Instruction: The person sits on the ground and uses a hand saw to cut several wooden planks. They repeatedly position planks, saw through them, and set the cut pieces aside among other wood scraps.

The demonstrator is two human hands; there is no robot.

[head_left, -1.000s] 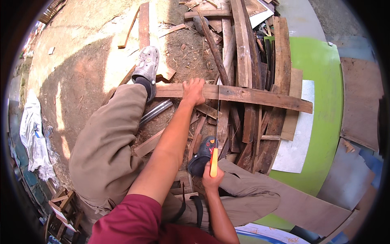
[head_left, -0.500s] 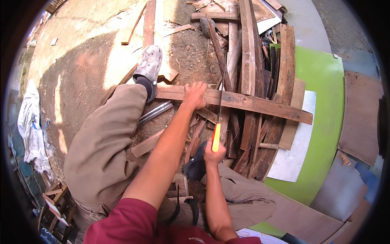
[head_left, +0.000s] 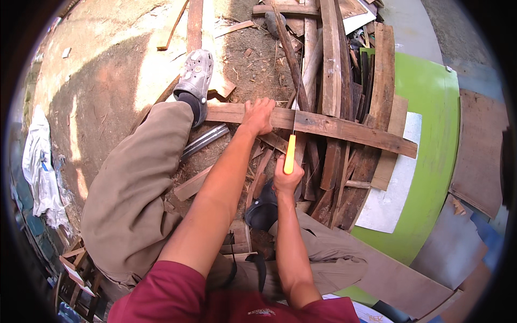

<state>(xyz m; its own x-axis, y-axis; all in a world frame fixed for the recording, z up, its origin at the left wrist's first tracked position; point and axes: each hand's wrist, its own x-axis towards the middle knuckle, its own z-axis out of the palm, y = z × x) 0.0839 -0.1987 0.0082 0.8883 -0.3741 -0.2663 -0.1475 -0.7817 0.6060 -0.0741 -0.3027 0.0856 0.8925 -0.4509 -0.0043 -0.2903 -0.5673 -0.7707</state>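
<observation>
A long brown wooden plank [head_left: 344,131] lies crosswise over other timber, its left end by my foot in a grey clog [head_left: 196,75]. My left hand [head_left: 258,117] presses down on the plank, fingers closed over its far edge. To the right of it, my right hand [head_left: 286,176] is wrapped round the yellow handle of a handsaw [head_left: 290,153]. The saw's thin blade, seen nearly edge-on, runs away from me across the plank. How deep the teeth sit in the wood cannot be seen.
A pile of old timber [head_left: 331,64] lies under and beyond the plank. To the right are a green board [head_left: 428,140] and a white sheet [head_left: 396,199]. My other clog [head_left: 263,204] is below the plank, near my right forearm. Wood scraps [head_left: 193,184] litter the ground.
My right hand and the saw handle have moved away from me, closer to the plank. My left hand keeps its hold on the plank. The view has shifted slightly.
</observation>
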